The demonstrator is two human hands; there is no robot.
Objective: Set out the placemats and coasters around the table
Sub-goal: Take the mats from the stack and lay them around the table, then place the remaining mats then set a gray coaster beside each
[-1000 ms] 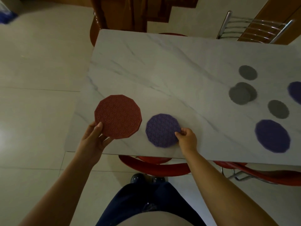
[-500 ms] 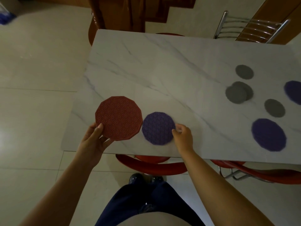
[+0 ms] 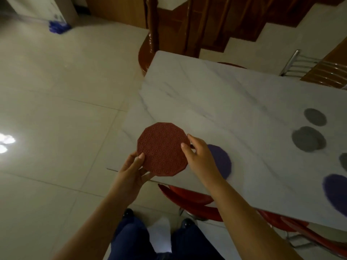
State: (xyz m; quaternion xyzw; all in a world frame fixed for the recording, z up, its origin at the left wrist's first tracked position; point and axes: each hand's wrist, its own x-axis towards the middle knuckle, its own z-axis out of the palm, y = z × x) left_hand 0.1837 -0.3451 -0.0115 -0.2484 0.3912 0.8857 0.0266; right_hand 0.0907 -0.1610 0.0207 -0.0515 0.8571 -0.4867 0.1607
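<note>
Red placemat [image 3: 163, 149] gripped from both sides above the table's [image 3: 216, 102] near corner: left hand [image 3: 131, 173] pinching the lower-left edge, thumb on top, right hand [image 3: 201, 158] pinching the right edge. Just right of that grip, flat on the marble and partly hidden behind the right hand, one purple placemat [image 3: 222, 162]; well further right, grey coasters [image 3: 308, 138] bunched together, two overlapping, with another purple placemat [image 3: 336, 192] beside them. Judged early going: one mat laid at most, red one not yet down, coasters to be spread.
</note>
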